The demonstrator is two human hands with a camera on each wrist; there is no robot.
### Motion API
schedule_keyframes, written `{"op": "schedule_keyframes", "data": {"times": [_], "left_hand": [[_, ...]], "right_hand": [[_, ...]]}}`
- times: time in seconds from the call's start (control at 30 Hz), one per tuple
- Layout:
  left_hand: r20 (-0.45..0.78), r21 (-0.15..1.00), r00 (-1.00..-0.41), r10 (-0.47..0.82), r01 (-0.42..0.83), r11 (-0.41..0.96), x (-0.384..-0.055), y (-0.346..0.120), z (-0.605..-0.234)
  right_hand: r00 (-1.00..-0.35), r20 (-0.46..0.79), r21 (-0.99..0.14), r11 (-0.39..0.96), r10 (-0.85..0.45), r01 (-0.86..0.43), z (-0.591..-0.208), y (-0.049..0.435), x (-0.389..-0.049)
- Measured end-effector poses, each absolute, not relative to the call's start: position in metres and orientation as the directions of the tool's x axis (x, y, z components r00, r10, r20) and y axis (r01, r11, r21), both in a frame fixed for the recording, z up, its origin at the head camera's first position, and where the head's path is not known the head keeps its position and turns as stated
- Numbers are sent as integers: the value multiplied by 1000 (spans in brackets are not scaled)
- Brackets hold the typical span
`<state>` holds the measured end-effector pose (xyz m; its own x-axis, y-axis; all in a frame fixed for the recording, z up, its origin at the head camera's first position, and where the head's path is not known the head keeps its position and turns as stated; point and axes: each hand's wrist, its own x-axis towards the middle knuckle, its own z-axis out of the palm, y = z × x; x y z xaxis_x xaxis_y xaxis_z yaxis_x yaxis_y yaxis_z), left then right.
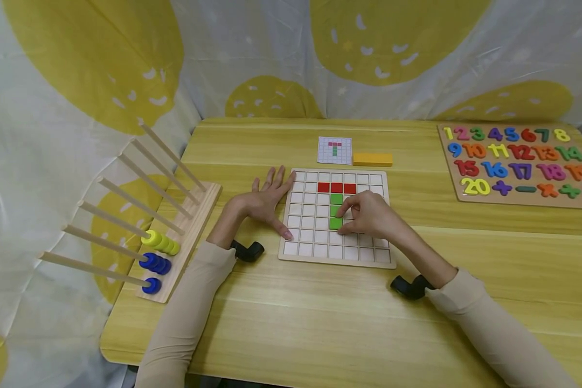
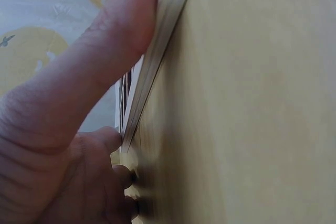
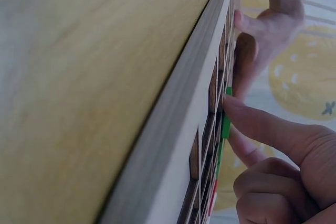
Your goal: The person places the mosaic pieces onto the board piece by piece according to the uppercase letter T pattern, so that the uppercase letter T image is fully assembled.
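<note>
A wooden grid board [image 1: 306, 249] lies on the table between both hands. Its upper part holds a row of three red tiles [image 1: 337, 187], with green tiles [image 1: 337, 199] running down below the middle one. My left hand [image 1: 261, 205] spreads its fingers along the board's left edge, thumb at the lower left cells. With thumb and index finger, my right hand [image 1: 372, 214] pinches the lowest green tile [image 3: 227, 124] at the bottom of the green column. In the right wrist view this tile stands slightly proud of the grid.
Behind the board lie a pattern card [image 1: 326, 156] showing a red and green T and an orange block [image 1: 372, 159]. A number board [image 1: 514, 167] is at the back right. To the left stands a wooden peg rack [image 1: 201, 207] with yellow rings [image 1: 160, 242] and blue rings [image 1: 154, 263].
</note>
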<state>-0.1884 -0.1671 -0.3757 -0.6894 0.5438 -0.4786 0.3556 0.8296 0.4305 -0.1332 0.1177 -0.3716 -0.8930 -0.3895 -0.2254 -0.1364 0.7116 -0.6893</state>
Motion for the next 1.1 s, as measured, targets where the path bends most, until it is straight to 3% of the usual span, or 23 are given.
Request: {"op": "schedule_keyframes", "data": {"times": [1.1], "left_hand": [[-461,446,-685,564,370,815,-187,-170,-377]], "right_hand": [[-883,-270,-751,658,-384,-57,-373,138,-132]]}}
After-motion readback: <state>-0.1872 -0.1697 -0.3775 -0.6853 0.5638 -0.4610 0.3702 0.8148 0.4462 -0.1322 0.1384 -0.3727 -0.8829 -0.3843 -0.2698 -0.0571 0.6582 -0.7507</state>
